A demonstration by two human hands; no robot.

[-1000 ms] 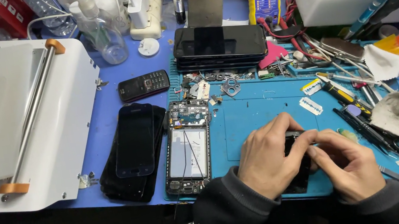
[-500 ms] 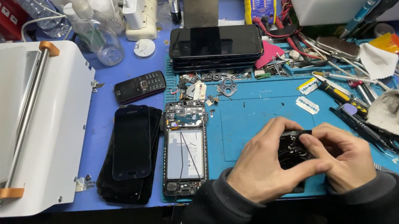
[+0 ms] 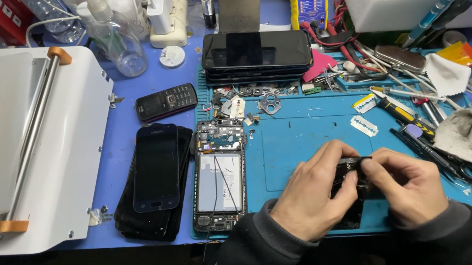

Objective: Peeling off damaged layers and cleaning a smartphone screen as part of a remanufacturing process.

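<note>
Left hand [image 3: 313, 193] and right hand [image 3: 407, 183] together grasp a small black phone part [image 3: 350, 176]. An opened phone with exposed circuitry [image 3: 220, 177] lies just left of the left hand.

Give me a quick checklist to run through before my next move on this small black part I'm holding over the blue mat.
1. Both hands on the small black part: ok, left hand and right hand pinch it.
2. Part above the blue mat: ok.
3. Razor blades away from fingers: ok, apart.
4. Opened phone out of the way: ok, lies to the left.
5. Part undamaged: cannot tell, fingers hide it.
</note>
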